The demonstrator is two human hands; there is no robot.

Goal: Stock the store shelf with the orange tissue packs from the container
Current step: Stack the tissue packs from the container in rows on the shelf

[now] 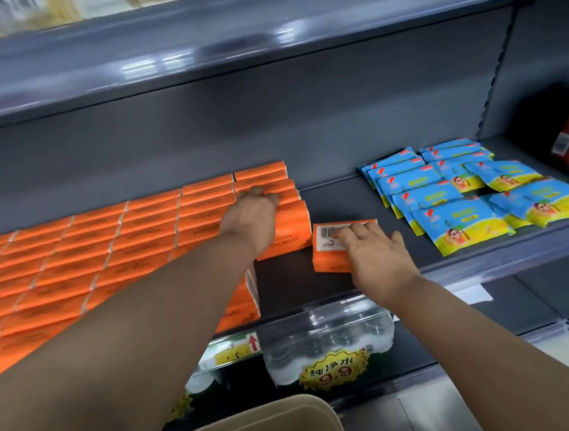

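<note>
Placement step in hand: right hand [372, 254], fingers spread flat, presses a loose pack [329, 257] lying barcode-up on the shelf [329, 198], just beside the stocked rows [101, 244]. Left hand [252, 211] rests on the end row; whether it grips cannot be told. Next move, as judged: stand the pack upright and slide it against the rows.

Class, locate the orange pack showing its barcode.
Head view, mid-shelf: barcode pack lies under the right hand, between the orange rows and blue packets.
</note>
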